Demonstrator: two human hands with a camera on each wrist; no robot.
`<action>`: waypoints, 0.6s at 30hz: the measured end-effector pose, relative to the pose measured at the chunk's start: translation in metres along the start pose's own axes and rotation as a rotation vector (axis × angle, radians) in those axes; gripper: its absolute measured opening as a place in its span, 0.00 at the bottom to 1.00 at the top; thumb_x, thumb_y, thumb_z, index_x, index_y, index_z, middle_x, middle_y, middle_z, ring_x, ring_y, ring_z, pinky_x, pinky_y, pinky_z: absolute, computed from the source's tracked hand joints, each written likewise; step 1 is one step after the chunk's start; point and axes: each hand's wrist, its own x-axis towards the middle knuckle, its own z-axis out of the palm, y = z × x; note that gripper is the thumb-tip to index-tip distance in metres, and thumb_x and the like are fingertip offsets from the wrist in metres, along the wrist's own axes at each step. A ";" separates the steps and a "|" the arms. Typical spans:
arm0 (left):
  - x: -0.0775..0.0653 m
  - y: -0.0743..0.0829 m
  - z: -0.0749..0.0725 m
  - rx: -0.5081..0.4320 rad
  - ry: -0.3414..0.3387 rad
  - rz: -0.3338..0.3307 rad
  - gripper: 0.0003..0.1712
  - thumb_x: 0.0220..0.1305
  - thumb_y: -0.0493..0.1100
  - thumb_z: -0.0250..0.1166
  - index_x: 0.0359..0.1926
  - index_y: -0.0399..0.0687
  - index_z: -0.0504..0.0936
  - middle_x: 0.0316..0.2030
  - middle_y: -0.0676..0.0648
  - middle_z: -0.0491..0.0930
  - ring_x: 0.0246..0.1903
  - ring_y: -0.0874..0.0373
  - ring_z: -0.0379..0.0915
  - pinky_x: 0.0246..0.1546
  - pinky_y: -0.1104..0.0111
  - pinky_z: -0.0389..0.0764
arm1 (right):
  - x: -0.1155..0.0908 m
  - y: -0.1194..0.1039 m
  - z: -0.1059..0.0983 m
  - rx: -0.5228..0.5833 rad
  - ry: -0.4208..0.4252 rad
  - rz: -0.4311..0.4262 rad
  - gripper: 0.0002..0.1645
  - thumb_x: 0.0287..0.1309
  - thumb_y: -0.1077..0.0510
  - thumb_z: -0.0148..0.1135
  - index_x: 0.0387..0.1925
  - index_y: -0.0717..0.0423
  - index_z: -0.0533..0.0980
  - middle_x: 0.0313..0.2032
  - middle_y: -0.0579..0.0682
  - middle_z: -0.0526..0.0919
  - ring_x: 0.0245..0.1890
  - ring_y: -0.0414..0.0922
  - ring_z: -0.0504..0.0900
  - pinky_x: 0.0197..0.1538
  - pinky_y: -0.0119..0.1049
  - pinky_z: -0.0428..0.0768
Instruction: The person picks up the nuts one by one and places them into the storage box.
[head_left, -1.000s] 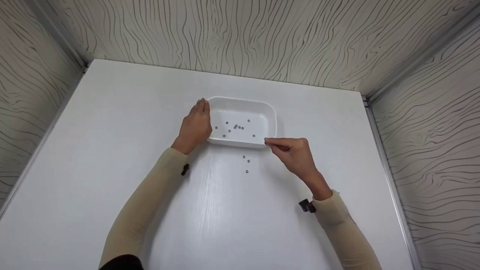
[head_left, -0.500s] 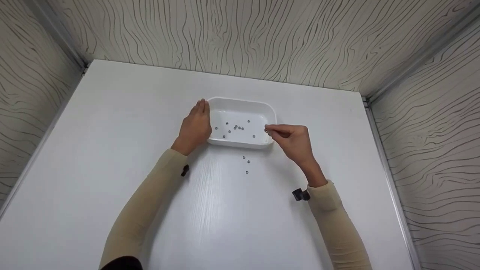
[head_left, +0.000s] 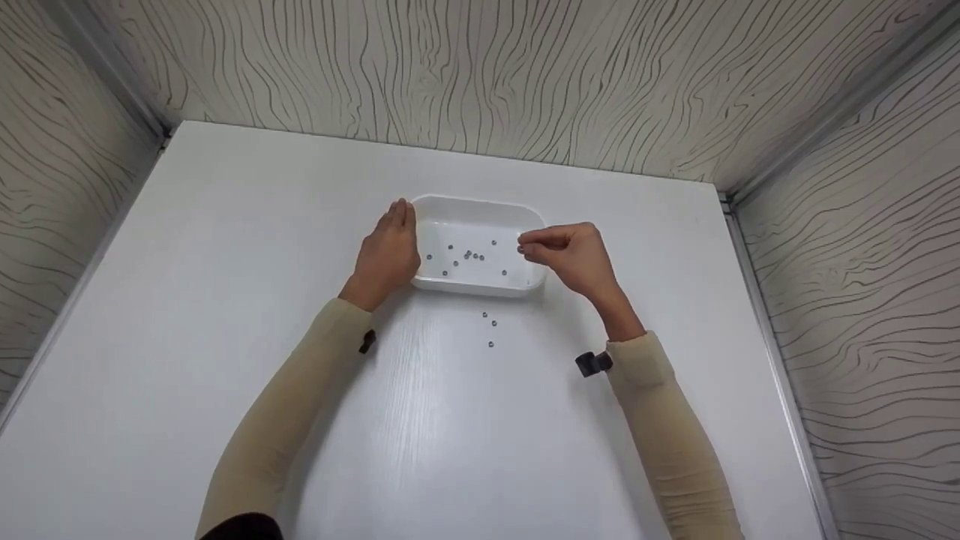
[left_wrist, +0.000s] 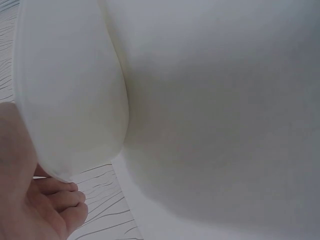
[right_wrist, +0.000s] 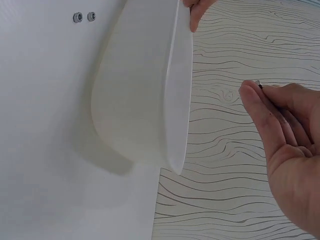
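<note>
A white rectangular tub [head_left: 480,289] stands on the table with several small metal nuts [head_left: 467,255] on its floor. My left hand [head_left: 388,259] rests along the tub's left end, fingers fairly straight against the rim; in the left wrist view the fingertips [left_wrist: 76,216] show past the tub's corner. Above the tub's right end, my right hand [head_left: 574,255] pinches a small nut [right_wrist: 259,85] between thumb and forefinger. Most of that nut is hidden by the fingertips. Three loose nuts [head_left: 493,323] lie on the table in front of the tub.
The white table [head_left: 337,435] is bounded by wood-grain patterned panels [head_left: 480,82] at the back and both sides. A black clip-like mount [head_left: 592,364] sits at the right wrist, and a smaller one [head_left: 367,341] at the left.
My right hand has moved from the tub's front right corner up and over its right end, with the nut between its fingertips. The left hand has stayed at the left end.
</note>
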 end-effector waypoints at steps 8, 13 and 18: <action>-0.001 0.000 0.003 0.028 0.024 0.000 0.34 0.80 0.39 0.47 0.80 0.29 0.54 0.80 0.31 0.57 0.81 0.39 0.55 0.77 0.49 0.71 | 0.021 -0.003 -0.001 -0.190 -0.114 0.058 0.12 0.68 0.64 0.68 0.49 0.58 0.89 0.48 0.56 0.92 0.49 0.48 0.92 0.52 0.32 0.91; -0.001 0.000 0.003 0.030 0.020 -0.004 0.35 0.80 0.39 0.47 0.80 0.29 0.53 0.81 0.31 0.56 0.81 0.39 0.55 0.77 0.50 0.71 | 0.034 0.004 0.001 -0.190 -0.167 0.122 0.11 0.67 0.66 0.67 0.49 0.61 0.88 0.48 0.59 0.91 0.49 0.51 0.92 0.51 0.33 0.91; 0.000 0.000 0.002 0.012 0.002 -0.014 0.35 0.80 0.39 0.45 0.81 0.30 0.51 0.81 0.31 0.54 0.82 0.39 0.53 0.79 0.49 0.67 | 0.046 0.013 0.001 -0.124 -0.174 0.195 0.12 0.67 0.66 0.68 0.50 0.62 0.88 0.50 0.60 0.90 0.49 0.50 0.92 0.50 0.32 0.91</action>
